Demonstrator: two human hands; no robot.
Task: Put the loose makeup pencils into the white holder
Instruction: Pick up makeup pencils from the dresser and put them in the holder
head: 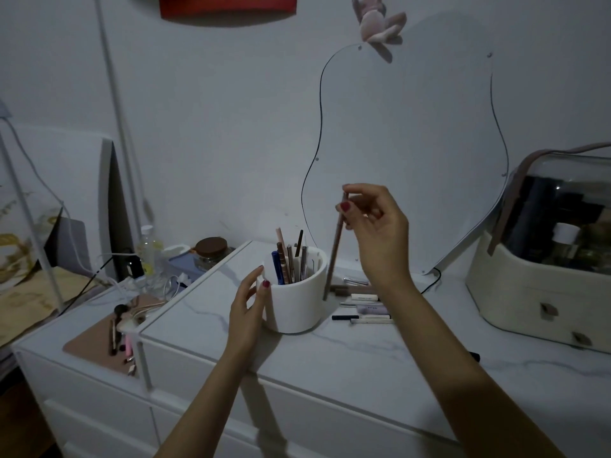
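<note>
Lower left of frame: pink mat (96,345) with few small makeup items, on lower white unit. Centre: left hand (246,305) cupped against left side of white holder (296,304), fingers loosely together, thumb on rim — holder stands on marble-look dresser top (363,352), several pencils upright inside. Right of centre: right hand (370,219) raised, thumb and fingertips pinching upper end of brown pencil (334,256) — pencil hangs near-vertical just beside holder's right edge. Loose pencils (362,307) lie flat right of holder. Far right: cream organiser case (529,292).

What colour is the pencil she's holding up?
Brownish pink. The pencil pinched in the right hand shows best in the head view, beside the white holder.
</note>
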